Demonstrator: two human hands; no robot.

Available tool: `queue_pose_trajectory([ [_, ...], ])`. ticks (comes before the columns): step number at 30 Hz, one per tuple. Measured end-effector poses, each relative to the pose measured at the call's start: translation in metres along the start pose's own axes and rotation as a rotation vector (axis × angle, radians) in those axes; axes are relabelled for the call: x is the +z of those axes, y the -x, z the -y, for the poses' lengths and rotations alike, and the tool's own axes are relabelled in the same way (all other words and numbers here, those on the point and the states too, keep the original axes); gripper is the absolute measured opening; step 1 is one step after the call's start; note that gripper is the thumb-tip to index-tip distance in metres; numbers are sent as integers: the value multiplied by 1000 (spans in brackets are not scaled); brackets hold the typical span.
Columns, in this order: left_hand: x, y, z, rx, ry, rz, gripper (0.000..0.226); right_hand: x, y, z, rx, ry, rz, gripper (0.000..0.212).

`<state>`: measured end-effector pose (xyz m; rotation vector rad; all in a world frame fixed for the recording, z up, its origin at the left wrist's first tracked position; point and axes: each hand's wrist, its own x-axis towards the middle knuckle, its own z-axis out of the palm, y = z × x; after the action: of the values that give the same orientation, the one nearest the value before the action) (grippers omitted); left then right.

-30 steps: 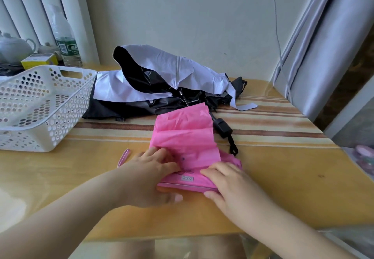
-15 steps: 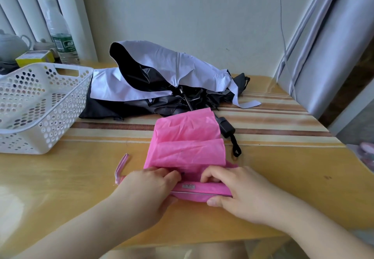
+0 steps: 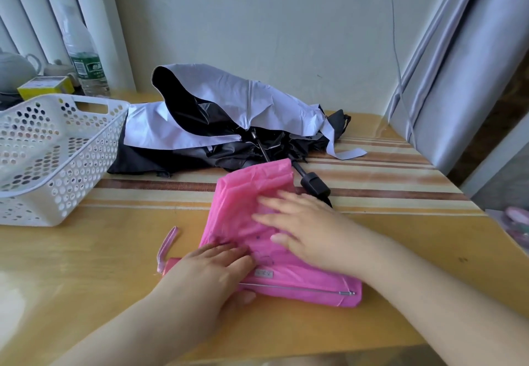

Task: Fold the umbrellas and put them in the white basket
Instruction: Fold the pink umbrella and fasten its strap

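Note:
A pink folding umbrella [image 3: 243, 194] lies flattened on the wooden table in front of me, its pink wrist strap [image 3: 168, 245] trailing to the left. My left hand [image 3: 211, 277] holds its near left end, thumb under the edge and fingers on top. My right hand [image 3: 303, 228] lies flat with straight fingers on the pink fabric, blurred. Behind it a black-and-white umbrella [image 3: 229, 116] sprawls unfolded, its black handle [image 3: 315, 186] poking out beside the pink fabric. The white perforated basket [image 3: 94, 153] stands at the left and holds nothing that I can see.
A water bottle [image 3: 83, 59], a yellow box [image 3: 45, 86] and a teapot [image 3: 14, 69] stand behind the basket. A grey curtain [image 3: 458, 79] hangs at the right. A striped mat [image 3: 386, 171] covers the far part of the table.
My right hand left the near edge of the pink umbrella and moved up onto its fabric, fingers now straight. My left hand stays at the near left end.

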<state>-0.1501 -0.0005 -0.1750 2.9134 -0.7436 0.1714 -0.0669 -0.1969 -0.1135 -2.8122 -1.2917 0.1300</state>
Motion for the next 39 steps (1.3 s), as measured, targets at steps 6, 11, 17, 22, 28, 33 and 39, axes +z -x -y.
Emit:
queue_pose_trajectory([
  [6,-22,-13,-3,-68,8,171,102,8,-43,-25,176,100,9,53],
  [11,-14,-11,1,-60,-30,72,60,-32,-2,2,28,-113,-259,25],
  [17,-3,-10,3,27,-64,-116,37,2,37,23,56,16,147,41],
  [22,-16,-13,-3,-4,-131,120,45,17,27,30,85,127,149,31],
  [28,-46,-30,-3,56,-234,6,34,-16,25,28,100,262,16,28],
  [33,-88,-53,20,249,-301,-312,44,-71,19,22,103,430,-190,35],
  [39,-142,-80,29,128,-318,-391,52,-117,3,8,100,444,-454,37],
])
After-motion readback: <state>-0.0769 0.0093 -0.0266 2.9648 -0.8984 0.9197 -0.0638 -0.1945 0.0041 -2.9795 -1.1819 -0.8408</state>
